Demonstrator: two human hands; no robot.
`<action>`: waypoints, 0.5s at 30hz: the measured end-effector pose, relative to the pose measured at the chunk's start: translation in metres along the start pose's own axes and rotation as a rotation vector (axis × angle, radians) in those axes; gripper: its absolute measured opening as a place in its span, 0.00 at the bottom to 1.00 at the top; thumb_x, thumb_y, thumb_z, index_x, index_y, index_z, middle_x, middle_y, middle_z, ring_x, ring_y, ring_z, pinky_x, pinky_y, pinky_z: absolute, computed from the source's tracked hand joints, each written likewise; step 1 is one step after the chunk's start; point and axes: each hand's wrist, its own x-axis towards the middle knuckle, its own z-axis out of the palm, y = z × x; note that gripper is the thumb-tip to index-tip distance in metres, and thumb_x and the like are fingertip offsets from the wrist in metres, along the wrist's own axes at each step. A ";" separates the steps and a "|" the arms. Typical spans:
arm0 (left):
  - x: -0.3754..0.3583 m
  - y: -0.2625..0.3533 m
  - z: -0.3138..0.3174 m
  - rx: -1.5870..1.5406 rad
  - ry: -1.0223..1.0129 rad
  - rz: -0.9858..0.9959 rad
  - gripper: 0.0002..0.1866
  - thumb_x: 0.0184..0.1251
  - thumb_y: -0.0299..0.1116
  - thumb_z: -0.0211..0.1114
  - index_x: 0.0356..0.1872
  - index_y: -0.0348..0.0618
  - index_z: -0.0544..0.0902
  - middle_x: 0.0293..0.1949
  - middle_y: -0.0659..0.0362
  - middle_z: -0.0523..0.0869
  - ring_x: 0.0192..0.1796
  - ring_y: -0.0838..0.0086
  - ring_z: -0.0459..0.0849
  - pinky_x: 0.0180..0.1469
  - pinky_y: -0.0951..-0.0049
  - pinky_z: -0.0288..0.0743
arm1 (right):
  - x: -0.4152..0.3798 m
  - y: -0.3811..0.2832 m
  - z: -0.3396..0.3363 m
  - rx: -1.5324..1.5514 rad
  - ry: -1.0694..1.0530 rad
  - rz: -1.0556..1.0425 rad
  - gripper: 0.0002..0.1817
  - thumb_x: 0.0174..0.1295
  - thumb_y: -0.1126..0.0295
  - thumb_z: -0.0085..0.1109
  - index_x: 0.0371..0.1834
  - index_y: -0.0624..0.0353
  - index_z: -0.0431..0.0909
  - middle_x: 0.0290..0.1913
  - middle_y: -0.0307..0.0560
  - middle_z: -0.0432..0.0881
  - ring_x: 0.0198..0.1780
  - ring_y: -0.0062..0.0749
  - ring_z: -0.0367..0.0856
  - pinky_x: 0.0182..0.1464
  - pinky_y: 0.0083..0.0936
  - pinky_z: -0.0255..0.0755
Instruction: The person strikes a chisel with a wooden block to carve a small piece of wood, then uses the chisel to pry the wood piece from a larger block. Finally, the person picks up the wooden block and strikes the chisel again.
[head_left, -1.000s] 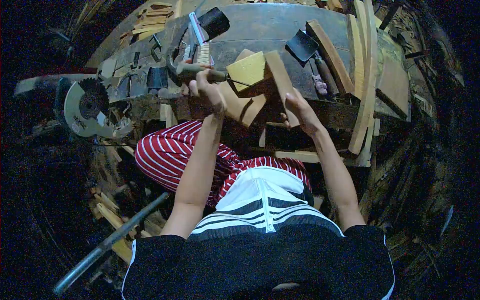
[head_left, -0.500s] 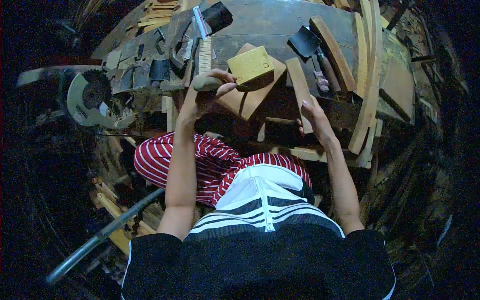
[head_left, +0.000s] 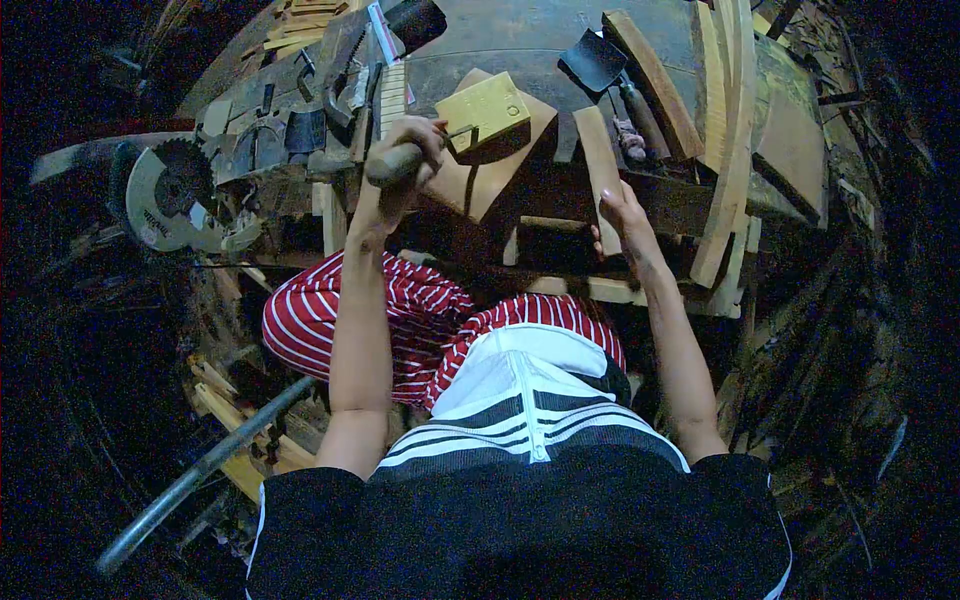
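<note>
While the left hand grips a wooden-handled tool, its tip meets the yellow block. Right hand, at three o'clock, clasps a wood strip; next move likely needs steady pressure.

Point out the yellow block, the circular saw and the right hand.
yellow block [head_left: 487, 105], head view, top face.
circular saw [head_left: 150, 205], head view, blade guard.
right hand [head_left: 622, 212], head view, back of hand.

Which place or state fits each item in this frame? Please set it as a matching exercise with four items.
Items:
1. left hand
2. right hand
3. yellow block
4. circular saw

Places or states:
A. far left of the bench
B. on a narrow wooden strip
C. gripping a tool handle
D. atop a wooden board, at the tool's tip

Pairs: 1-C, 2-B, 3-D, 4-A
</note>
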 end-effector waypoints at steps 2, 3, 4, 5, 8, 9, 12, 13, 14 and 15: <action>-0.005 0.006 0.004 -0.187 0.268 -0.015 0.07 0.61 0.27 0.65 0.38 0.44 0.76 0.45 0.58 0.80 0.55 0.69 0.77 0.55 0.69 0.71 | -0.004 -0.001 0.001 -0.006 0.023 0.021 0.28 0.64 0.55 0.53 0.64 0.50 0.59 0.32 0.39 0.71 0.25 0.22 0.75 0.21 0.20 0.74; -0.002 0.005 0.010 -0.184 0.272 -0.013 0.07 0.61 0.27 0.65 0.38 0.44 0.76 0.45 0.58 0.80 0.55 0.69 0.77 0.55 0.69 0.71 | -0.006 -0.003 0.001 -0.007 0.018 0.019 0.28 0.64 0.55 0.53 0.64 0.50 0.59 0.32 0.39 0.71 0.25 0.22 0.75 0.21 0.20 0.74; 0.002 0.000 0.018 -0.423 0.614 -0.083 0.06 0.62 0.30 0.64 0.37 0.46 0.76 0.44 0.60 0.80 0.52 0.71 0.77 0.53 0.69 0.72 | -0.008 -0.004 0.002 -0.007 0.036 0.035 0.27 0.64 0.55 0.53 0.63 0.50 0.60 0.32 0.39 0.71 0.25 0.22 0.75 0.21 0.20 0.74; 0.006 -0.007 0.022 -0.661 0.956 -0.155 0.06 0.64 0.33 0.64 0.36 0.48 0.75 0.42 0.61 0.79 0.49 0.73 0.78 0.51 0.70 0.73 | -0.009 -0.004 0.002 -0.005 0.054 0.053 0.26 0.64 0.55 0.53 0.62 0.50 0.60 0.32 0.39 0.71 0.25 0.22 0.75 0.21 0.20 0.74; 0.011 -0.023 0.005 -0.763 1.167 -0.142 0.12 0.64 0.42 0.63 0.29 0.52 0.71 0.23 0.66 0.73 0.30 0.78 0.74 0.42 0.73 0.72 | -0.008 -0.004 0.003 0.006 0.077 0.054 0.25 0.64 0.55 0.52 0.62 0.50 0.61 0.32 0.39 0.70 0.25 0.22 0.75 0.21 0.20 0.74; 0.014 -0.026 0.004 -0.815 1.214 -0.117 0.14 0.64 0.44 0.63 0.27 0.52 0.69 0.17 0.67 0.69 0.23 0.79 0.70 0.39 0.74 0.71 | -0.008 -0.006 0.002 0.006 0.081 0.052 0.25 0.64 0.55 0.52 0.62 0.50 0.61 0.32 0.39 0.70 0.25 0.22 0.75 0.21 0.20 0.74; 0.021 -0.017 0.007 -0.811 1.074 -0.048 0.15 0.65 0.47 0.60 0.26 0.52 0.67 0.13 0.67 0.65 0.18 0.78 0.65 0.36 0.73 0.69 | -0.006 -0.007 0.005 -0.008 0.043 0.035 0.25 0.65 0.55 0.52 0.62 0.50 0.61 0.32 0.39 0.70 0.25 0.22 0.75 0.20 0.20 0.74; 0.023 -0.012 0.011 -0.832 0.986 -0.049 0.15 0.65 0.48 0.58 0.28 0.52 0.67 0.15 0.66 0.65 0.19 0.77 0.65 0.38 0.72 0.69 | -0.004 -0.006 0.004 -0.009 0.040 0.035 0.26 0.65 0.55 0.52 0.63 0.50 0.60 0.32 0.39 0.69 0.25 0.22 0.75 0.20 0.20 0.74; 0.026 -0.005 0.017 -0.688 0.974 -0.016 0.15 0.65 0.48 0.56 0.27 0.50 0.67 0.14 0.66 0.64 0.18 0.77 0.64 0.40 0.72 0.70 | -0.001 -0.005 0.004 -0.010 0.038 0.033 0.26 0.64 0.55 0.52 0.63 0.50 0.60 0.32 0.39 0.69 0.25 0.23 0.75 0.20 0.20 0.74; 0.028 -0.005 0.020 -0.688 0.976 -0.017 0.15 0.65 0.48 0.56 0.27 0.50 0.67 0.14 0.66 0.64 0.18 0.77 0.64 0.40 0.72 0.70 | 0.002 -0.002 0.002 -0.012 0.037 0.034 0.26 0.64 0.55 0.52 0.63 0.50 0.60 0.32 0.39 0.69 0.25 0.23 0.75 0.20 0.20 0.74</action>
